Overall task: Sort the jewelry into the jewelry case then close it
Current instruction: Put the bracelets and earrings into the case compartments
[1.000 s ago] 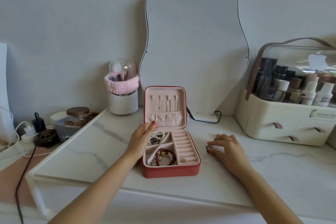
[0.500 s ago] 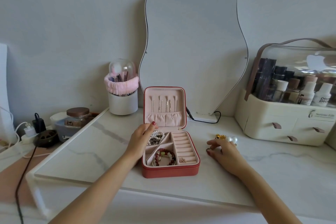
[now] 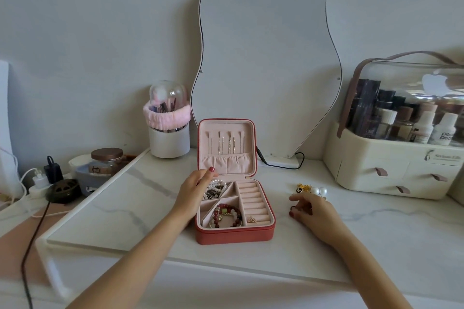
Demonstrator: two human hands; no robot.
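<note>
A red jewelry case point(image 3: 233, 234) lies open on the marble top, its pink lid point(image 3: 227, 148) upright with thin chains hanging inside. A red bead bracelet point(image 3: 227, 216) fills the front compartment, pearls point(image 3: 214, 188) the back left one, and a small gold piece point(image 3: 251, 219) sits in the ring rolls. My left hand point(image 3: 193, 189) rests on the case's left rim by the pearls. To the right, my right hand point(image 3: 312, 213) pinches a small dark ring point(image 3: 294, 208) on the table. Gold and pearl earrings point(image 3: 311, 189) lie just behind it.
A wavy mirror point(image 3: 266, 63) leans on the wall behind the case, its cable running right. A cream cosmetics organiser point(image 3: 396, 170) stands at the right. A brush holder point(image 3: 168, 128) stands back left; a jar, plugs and cords sit lower at far left.
My right hand has pulled back toward me and curled its fingers, uncovering the gold and pearl earrings behind it. The left hand has stayed on the case rim.
</note>
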